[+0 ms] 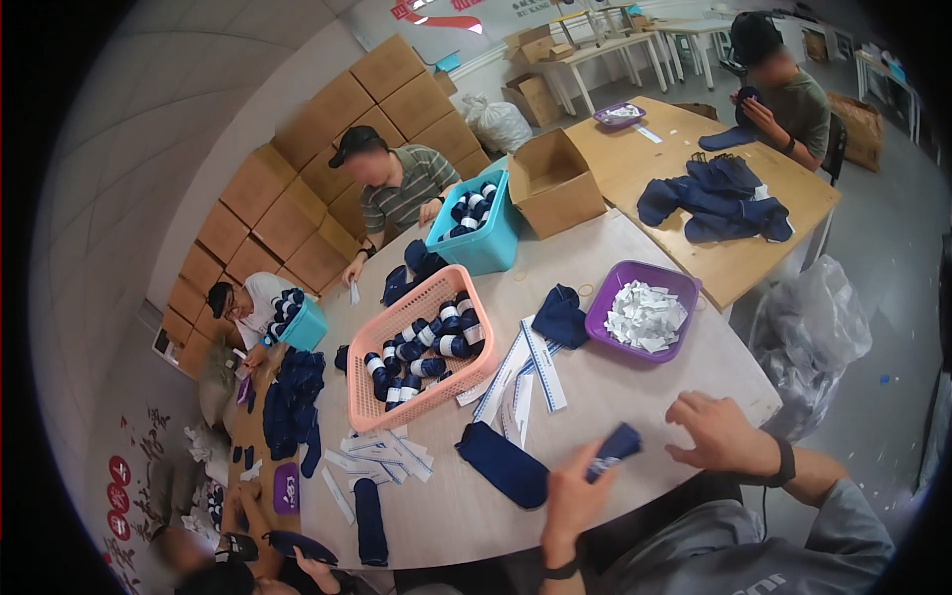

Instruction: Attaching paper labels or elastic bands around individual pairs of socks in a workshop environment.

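Near the front edge of the table, my left hand [575, 504] is closed around a folded navy sock [619, 446]. My right hand [722, 434] hovers to its right with bent fingers spread and nothing in them. A flat navy sock [504, 466] lies just left of my left hand. Behind it, long white paper bands with blue marks [540, 367] overlap one another. Beyond my hands stands a purple tray [593, 327] heaped with small white paper pieces [645, 315]. Beside that tray is another bunched navy sock [560, 315].
A peach basket [359, 402] holds several banded sock rolls. Farther back are a turquoise bin [486, 250] with more rolls and an open cardboard box [555, 188]. Loose paper bands [382, 458] and a sock [371, 523] lie at left. Co-workers sit around; plastic bags [808, 337] stand at right.
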{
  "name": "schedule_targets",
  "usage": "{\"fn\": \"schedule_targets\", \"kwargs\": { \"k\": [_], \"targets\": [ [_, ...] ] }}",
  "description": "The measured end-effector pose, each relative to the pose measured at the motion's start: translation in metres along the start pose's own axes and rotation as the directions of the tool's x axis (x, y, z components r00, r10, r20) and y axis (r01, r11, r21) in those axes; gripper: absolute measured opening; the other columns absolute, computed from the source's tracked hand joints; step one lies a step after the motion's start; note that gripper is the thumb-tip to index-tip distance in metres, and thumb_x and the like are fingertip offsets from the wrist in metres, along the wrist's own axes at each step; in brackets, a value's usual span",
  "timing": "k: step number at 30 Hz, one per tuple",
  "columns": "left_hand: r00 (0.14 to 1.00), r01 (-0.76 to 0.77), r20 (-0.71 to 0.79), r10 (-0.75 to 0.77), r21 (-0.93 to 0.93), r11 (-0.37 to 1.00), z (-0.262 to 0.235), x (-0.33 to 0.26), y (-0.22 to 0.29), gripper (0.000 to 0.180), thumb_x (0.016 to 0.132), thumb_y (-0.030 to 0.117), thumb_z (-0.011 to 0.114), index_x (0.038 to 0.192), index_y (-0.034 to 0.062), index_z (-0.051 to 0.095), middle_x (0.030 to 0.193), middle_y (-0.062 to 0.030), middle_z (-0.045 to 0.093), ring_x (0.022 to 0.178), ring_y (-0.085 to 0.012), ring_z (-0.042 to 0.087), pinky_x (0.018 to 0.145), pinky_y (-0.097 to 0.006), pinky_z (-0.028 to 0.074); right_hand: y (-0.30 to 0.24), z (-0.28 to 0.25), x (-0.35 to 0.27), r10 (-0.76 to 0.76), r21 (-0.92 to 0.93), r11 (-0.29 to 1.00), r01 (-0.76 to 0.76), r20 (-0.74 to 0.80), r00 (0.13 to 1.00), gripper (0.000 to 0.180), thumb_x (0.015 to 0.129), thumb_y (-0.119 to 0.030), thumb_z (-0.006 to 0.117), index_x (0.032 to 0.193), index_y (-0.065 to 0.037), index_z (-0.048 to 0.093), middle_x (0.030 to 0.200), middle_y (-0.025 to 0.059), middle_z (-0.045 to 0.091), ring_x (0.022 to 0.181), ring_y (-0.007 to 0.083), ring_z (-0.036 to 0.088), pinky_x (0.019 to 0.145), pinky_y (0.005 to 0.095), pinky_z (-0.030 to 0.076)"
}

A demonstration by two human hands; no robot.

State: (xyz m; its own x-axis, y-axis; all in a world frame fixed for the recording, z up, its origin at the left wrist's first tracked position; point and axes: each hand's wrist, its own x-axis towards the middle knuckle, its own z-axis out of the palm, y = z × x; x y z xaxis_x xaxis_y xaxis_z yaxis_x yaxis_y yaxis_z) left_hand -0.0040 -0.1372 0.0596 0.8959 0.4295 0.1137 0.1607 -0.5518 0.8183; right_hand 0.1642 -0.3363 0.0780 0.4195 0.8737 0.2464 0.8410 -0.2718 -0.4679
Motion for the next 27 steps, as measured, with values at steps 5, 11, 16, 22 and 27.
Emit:
{"fn": "schedule_targets", "kwargs": {
  "k": [5, 11, 16, 22, 27],
  "targets": [
    [0.989, -0.015, -0.15, 0.01, -0.031, 0.999, -0.03, 0.025, -0.038, 0.042, 0.081, 0.008, 0.081, 0.119, -0.0056, 0.072, 0.145, -0.0233, 0.06, 0.127, -0.0254, 0.062, 0.101, -0.034, 0.05, 0.016, -0.002, -0.014, 0.06, 0.041, 0.997, -0.058, -0.047, 0.997, 0.029, 0.087, -0.026, 0.075, 0.102, -0.008, 0.059, 0.097, 0.009, 0.062, 0.094, 0.0297, 0.065, 0.071, 0.0447, 0.055],
    [0.938, 0.338, 0.025, -0.346, -0.291, 0.895, -0.014, 0.066, -0.078, 0.056, 0.082, 0.008, 0.078, 0.131, -0.0147, 0.062, 0.159, -0.0259, 0.044, 0.139, -0.0259, 0.053, 0.109, -0.032, 0.045, 0.015, 0.009, -0.024, -0.006, 0.11, 0.994, 0.008, -0.019, 1.0, 0.026, 0.087, -0.026, 0.075, 0.101, -0.008, 0.06, 0.096, 0.0091, 0.062, 0.091, 0.0301, 0.066, 0.07, 0.0441, 0.055],
    [0.949, 0.31, 0.122, -0.291, -0.184, 0.933, 0.011, 0.045, -0.062, 0.064, 0.082, 0.015, 0.082, 0.135, -0.0116, 0.06, 0.152, -0.0276, 0.051, 0.137, -0.0272, 0.056, 0.109, -0.032, 0.045, 0.019, 0.009, -0.027, 0.029, 0.105, 0.994, -0.029, -0.007, 1.0, 0.027, 0.087, -0.026, 0.074, 0.101, -0.008, 0.06, 0.096, 0.0093, 0.062, 0.09, 0.0301, 0.066, 0.07, 0.044, 0.055],
    [0.966, 0.243, -0.048, -0.252, -0.143, 0.959, 0.001, 0.049, -0.05, 0.066, 0.081, 0.012, 0.08, 0.138, -0.0128, 0.057, 0.149, -0.0281, 0.054, 0.14, -0.029, 0.052, 0.115, -0.033, 0.038, 0.02, 0.024, -0.026, 0.006, 0.137, 0.991, -0.006, 0.003, 1.0, 0.026, 0.088, -0.026, 0.074, 0.102, -0.008, 0.06, 0.097, 0.0096, 0.061, 0.092, 0.0302, 0.066, 0.07, 0.044, 0.055],
    [0.929, 0.346, 0.025, -0.37, -0.418, 0.84, -0.001, 0.065, -0.083, 0.059, 0.085, 0.013, 0.079, 0.138, -0.0071, 0.062, 0.109, -0.0119, 0.073, 0.091, -0.0122, 0.068, 0.083, -0.024, 0.052, 0.011, 0.032, -0.019, -0.014, 0.133, 0.991, 0.013, 0.009, 1.0, 0.026, 0.088, -0.025, 0.074, 0.103, -0.008, 0.06, 0.097, 0.0098, 0.061, 0.093, 0.0302, 0.065, 0.071, 0.0438, 0.055]
  ]
}}
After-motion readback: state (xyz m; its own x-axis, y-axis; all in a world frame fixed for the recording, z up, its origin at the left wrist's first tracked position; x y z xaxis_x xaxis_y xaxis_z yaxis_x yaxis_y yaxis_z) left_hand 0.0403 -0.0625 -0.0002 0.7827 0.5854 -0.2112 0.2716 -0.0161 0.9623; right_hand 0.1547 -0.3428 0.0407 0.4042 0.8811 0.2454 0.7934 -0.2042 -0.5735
